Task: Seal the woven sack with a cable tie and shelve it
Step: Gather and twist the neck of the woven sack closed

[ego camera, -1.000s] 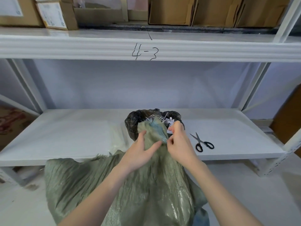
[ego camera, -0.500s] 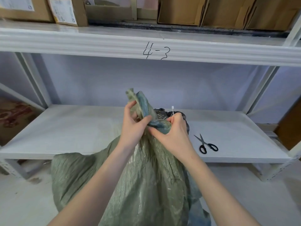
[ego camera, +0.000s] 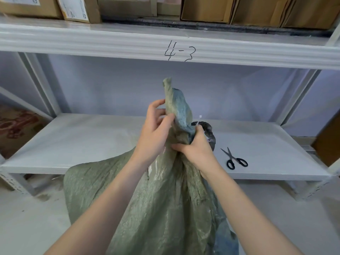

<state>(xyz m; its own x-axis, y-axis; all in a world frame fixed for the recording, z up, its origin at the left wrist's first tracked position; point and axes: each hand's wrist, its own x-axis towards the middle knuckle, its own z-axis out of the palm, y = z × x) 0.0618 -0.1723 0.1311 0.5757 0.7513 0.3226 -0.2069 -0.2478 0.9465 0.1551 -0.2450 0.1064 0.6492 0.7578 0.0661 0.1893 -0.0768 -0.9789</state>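
A grey-green woven sack [ego camera: 147, 203] stands on the floor in front of the shelf, its mouth gathered into a twisted neck that sticks up at the centre. My left hand [ego camera: 156, 133] grips the upper neck from the left. My right hand [ego camera: 196, 148] is closed around the neck lower down, and a thin white cable tie [ego camera: 199, 119] pokes up from between its fingers. The lower white shelf [ego camera: 92, 144] lies just behind the sack.
A black plastic bag [ego camera: 209, 132] sits on the shelf behind my right hand, mostly hidden. Black-handled scissors [ego camera: 233, 159] lie on the shelf to the right. The upper shelf marked "4-3" [ego camera: 179, 51] carries several cardboard boxes [ego camera: 207, 8]. Another box [ego camera: 12, 126] stands at far left.
The sack's neck has been pulled up and twisted into a taller bunch. My right hand slid down to grip below my left hand, with the cable tie now showing above it.
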